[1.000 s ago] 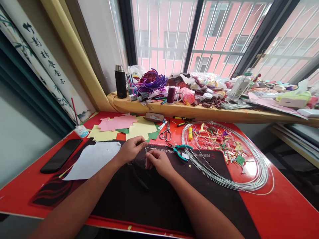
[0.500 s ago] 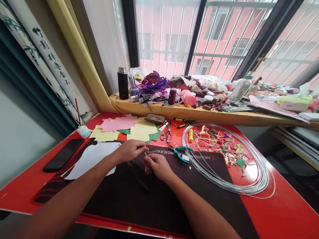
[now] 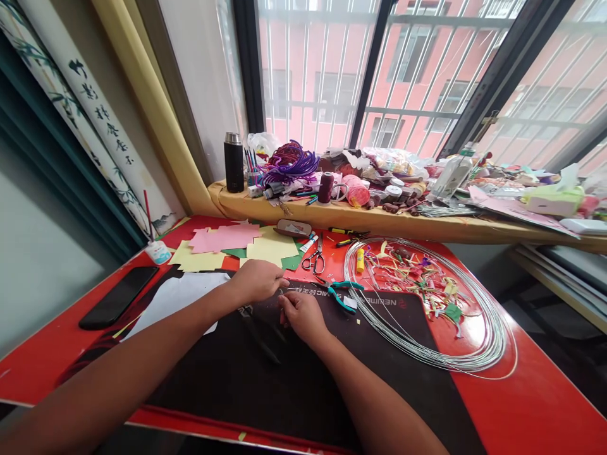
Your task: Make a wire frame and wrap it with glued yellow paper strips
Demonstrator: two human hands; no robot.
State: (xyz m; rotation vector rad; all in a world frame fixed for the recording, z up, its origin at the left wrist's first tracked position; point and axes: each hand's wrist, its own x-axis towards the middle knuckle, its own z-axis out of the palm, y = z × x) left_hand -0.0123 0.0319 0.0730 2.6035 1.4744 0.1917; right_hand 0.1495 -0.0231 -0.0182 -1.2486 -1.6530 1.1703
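Above the red surface [image 3: 512,404], the right hand [image 3: 303,316] pinches a thin piece [image 3: 281,292], its long axis pointing away toward the left hand [image 3: 260,280] just beyond, whose grip I cannot tell.

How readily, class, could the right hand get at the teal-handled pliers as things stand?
Probably yes: the teal-handled pliers lie beyond the right hand and to its right, with mat showing between. It seems to pinch a thin piece, though, which may need putting down first.
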